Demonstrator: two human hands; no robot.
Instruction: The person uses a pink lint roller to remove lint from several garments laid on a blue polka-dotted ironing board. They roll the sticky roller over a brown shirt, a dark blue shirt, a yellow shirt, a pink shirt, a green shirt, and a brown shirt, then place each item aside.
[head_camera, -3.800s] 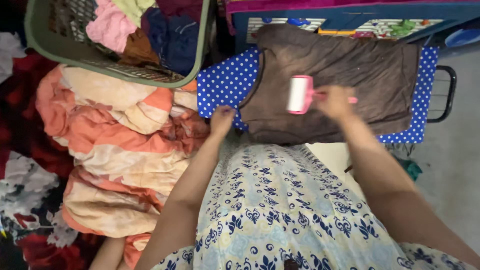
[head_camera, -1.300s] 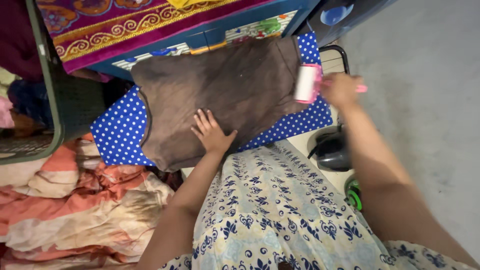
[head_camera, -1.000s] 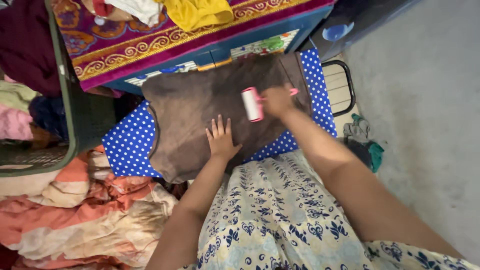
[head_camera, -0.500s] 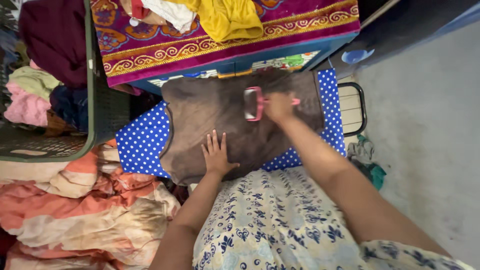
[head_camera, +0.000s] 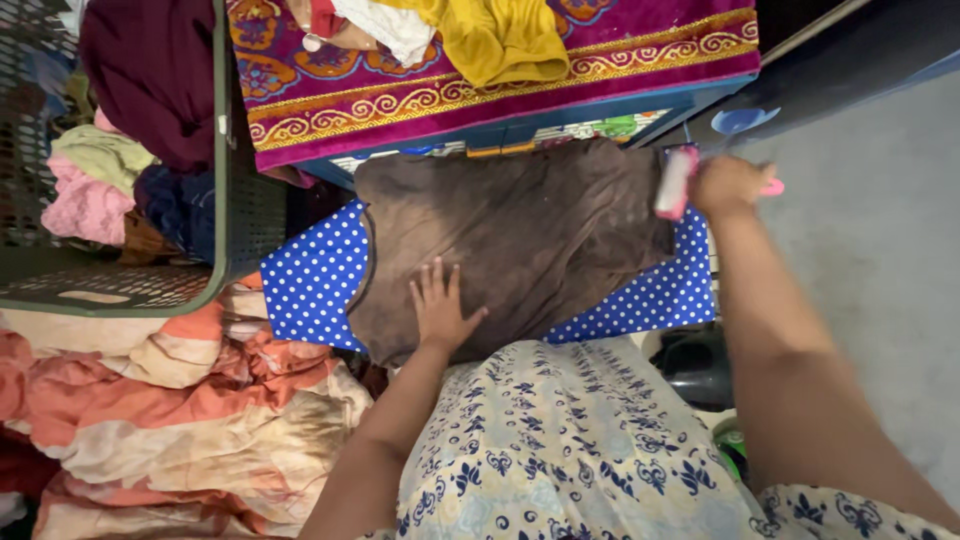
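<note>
Change vs. half a second ago: lint roller (head_camera: 675, 183) has shifted from mid-garment to the far right edge of the brown garment (head_camera: 520, 235); left hand (head_camera: 440, 308) unchanged. Right hand (head_camera: 730, 185): fingers curled tight round the roller's pink handle, roller head just beyond the fingertips, at the cloth's edge. Left hand: fingers (head_camera: 438, 278) spread flat, pressing the garment's near edge. Garment lies on a blue polka-dot board (head_camera: 310, 285). Green laundry basket (head_camera: 215, 200) beyond the left fingers; orange bedding (head_camera: 190, 400) below it; grey floor (head_camera: 880, 280) right.
</note>
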